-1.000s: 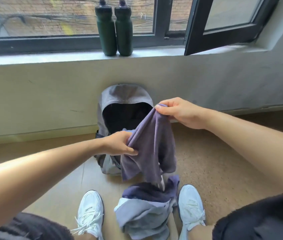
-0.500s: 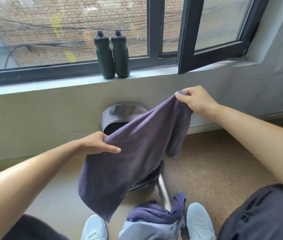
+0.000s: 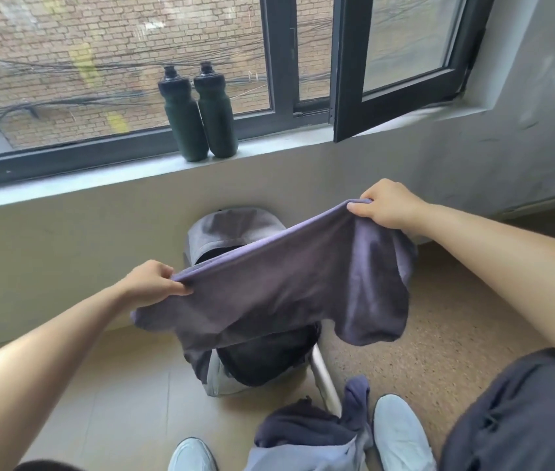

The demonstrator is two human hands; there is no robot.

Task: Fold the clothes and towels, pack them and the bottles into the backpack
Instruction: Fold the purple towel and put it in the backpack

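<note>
A purple-grey towel hangs spread between my hands in front of me. My left hand pinches its left top corner and my right hand pinches its right top corner, higher up. Behind the towel a grey backpack leans open against the wall, its dark inside partly hidden. Two dark green bottles stand side by side on the window sill above it. A heap of dark blue and light grey clothes lies on the floor between my white shoes.
An open window sash juts inward over the right part of the sill. A metal rod lies on the floor by the backpack. My shoes and dark-trousered knee fill the lower frame.
My hands moved apart and spread the towel wide, with its top edge now stretched between them. My left hand shifted from the towel's middle to its corner. The view tilted upward.
</note>
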